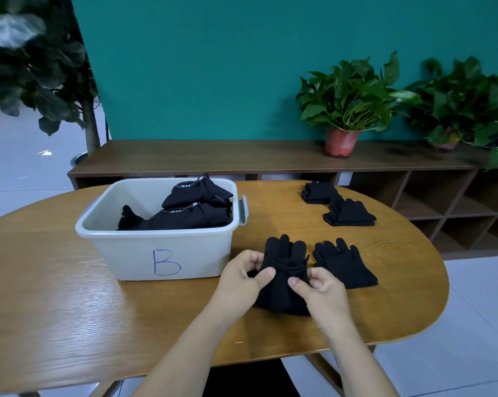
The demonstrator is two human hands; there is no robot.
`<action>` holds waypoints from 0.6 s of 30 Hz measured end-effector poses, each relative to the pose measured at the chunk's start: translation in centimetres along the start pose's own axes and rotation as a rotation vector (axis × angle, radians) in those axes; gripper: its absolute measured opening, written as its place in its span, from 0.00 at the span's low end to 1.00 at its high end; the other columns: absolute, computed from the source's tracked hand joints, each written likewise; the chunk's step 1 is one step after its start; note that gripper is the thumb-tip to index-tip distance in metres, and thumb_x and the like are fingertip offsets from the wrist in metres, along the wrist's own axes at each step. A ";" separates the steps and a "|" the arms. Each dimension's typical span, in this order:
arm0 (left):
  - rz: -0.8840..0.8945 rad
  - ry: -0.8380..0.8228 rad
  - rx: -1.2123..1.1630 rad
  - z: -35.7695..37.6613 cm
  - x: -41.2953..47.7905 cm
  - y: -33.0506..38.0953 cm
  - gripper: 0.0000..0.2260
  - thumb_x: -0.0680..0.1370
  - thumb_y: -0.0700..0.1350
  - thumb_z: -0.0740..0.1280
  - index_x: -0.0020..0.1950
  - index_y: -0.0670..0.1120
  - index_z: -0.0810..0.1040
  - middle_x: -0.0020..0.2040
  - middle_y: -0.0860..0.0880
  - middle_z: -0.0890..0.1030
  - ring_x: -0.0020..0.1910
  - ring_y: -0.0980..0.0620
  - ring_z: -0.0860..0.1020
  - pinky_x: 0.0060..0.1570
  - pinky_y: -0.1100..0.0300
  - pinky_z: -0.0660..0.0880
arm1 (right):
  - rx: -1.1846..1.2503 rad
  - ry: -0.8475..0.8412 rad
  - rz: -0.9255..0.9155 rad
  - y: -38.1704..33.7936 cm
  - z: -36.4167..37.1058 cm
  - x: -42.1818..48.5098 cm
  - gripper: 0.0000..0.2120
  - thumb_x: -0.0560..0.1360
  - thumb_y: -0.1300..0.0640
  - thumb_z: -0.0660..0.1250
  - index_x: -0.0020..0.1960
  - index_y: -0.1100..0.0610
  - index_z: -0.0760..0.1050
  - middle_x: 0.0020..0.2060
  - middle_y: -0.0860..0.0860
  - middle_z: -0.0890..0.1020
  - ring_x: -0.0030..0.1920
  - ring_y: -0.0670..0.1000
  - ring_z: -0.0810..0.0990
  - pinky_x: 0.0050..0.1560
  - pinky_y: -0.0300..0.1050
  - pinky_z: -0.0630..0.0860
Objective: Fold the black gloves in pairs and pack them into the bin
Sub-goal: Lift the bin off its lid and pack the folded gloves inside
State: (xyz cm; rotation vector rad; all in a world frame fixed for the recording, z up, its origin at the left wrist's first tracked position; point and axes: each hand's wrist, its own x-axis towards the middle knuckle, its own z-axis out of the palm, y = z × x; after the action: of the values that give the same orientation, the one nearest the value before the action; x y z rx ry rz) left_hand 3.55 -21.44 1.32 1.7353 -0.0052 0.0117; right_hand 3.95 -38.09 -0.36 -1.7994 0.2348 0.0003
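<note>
Black gloves (282, 293), one stacked pair, lie on the surface (70, 310) just right of the bin (121, 253), fingertips pointing away. Folding is the step in hand: the left hand (242, 279) and right hand (319, 287) each pinch a bunched edge across the pair's middle, thumbs on top. Next, I judge, that edge must be turned over to lock the pair, then lifted in beside the packed gloves (193, 216). Another pair (348, 270) waits alongside, two more pairs (351, 214) farther back. A blue handwritten "B" (166, 262) marks the bin's front; pale cuff lettering inside is unreadable
</note>
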 end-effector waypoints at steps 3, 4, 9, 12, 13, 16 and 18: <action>0.034 -0.025 -0.033 -0.1 -0.2 2.2 0.05 0.79 0.42 0.69 0.55 0.47 0.79 0.52 0.49 0.84 0.51 0.54 0.82 0.54 0.57 0.80 | 0.040 0.007 -0.058 -2.2 -1.3 -0.7 0.14 0.72 0.58 0.75 0.57 0.56 0.79 0.47 0.48 0.85 0.50 0.48 0.83 0.56 0.50 0.79; 0.047 -0.028 -0.044 -0.2 -0.2 3.0 0.05 0.79 0.41 0.69 0.55 0.47 0.79 0.51 0.49 0.84 0.51 0.55 0.83 0.52 0.57 0.81 | 0.060 0.006 -0.080 -3.1 -1.6 -1.0 0.14 0.73 0.60 0.75 0.57 0.58 0.79 0.46 0.49 0.85 0.49 0.48 0.84 0.52 0.46 0.80; 0.120 0.034 -0.042 -1.8 -0.6 7.0 0.05 0.78 0.41 0.71 0.53 0.49 0.80 0.48 0.53 0.83 0.49 0.59 0.81 0.48 0.65 0.77 | 0.113 -0.029 -0.149 -7.6 -2.0 -2.4 0.10 0.72 0.64 0.74 0.52 0.59 0.80 0.41 0.50 0.87 0.42 0.47 0.86 0.42 0.39 0.77; 0.136 0.100 0.005 -4.5 -0.9 9.0 0.06 0.77 0.41 0.72 0.53 0.49 0.81 0.51 0.51 0.84 0.52 0.54 0.81 0.56 0.60 0.78 | 0.109 -0.091 -0.180 -10.4 -0.6 -2.9 0.10 0.72 0.64 0.75 0.52 0.58 0.80 0.40 0.48 0.87 0.41 0.47 0.86 0.43 0.42 0.78; 0.135 0.114 0.019 -5.7 -1.0 9.5 0.07 0.77 0.41 0.72 0.54 0.48 0.81 0.51 0.50 0.84 0.52 0.54 0.82 0.55 0.59 0.78 | 0.104 -0.113 -0.188 -11.3 0.2 -2.9 0.10 0.72 0.64 0.75 0.52 0.59 0.79 0.39 0.48 0.87 0.40 0.47 0.86 0.42 0.42 0.78; 0.122 0.126 0.046 -9.8 -1.3 10.8 0.06 0.77 0.41 0.72 0.53 0.49 0.81 0.49 0.50 0.85 0.49 0.54 0.83 0.53 0.55 0.80 | 0.058 -0.174 -0.207 -13.6 3.2 -2.5 0.09 0.71 0.63 0.76 0.49 0.58 0.78 0.37 0.48 0.87 0.40 0.49 0.86 0.42 0.46 0.80; 0.089 0.130 0.045 -12.8 -1.4 11.4 0.05 0.77 0.40 0.72 0.51 0.49 0.81 0.48 0.50 0.86 0.47 0.53 0.84 0.51 0.54 0.81 | 0.003 -0.208 -0.210 -14.9 5.9 -2.0 0.11 0.69 0.58 0.79 0.47 0.56 0.78 0.38 0.48 0.87 0.43 0.52 0.86 0.49 0.54 0.81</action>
State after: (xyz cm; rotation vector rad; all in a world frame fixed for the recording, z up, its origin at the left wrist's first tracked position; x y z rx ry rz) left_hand 1.98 -10.65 14.64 1.7757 0.0131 0.1917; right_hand 5.07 -28.85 12.77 -1.7985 -0.1023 0.0378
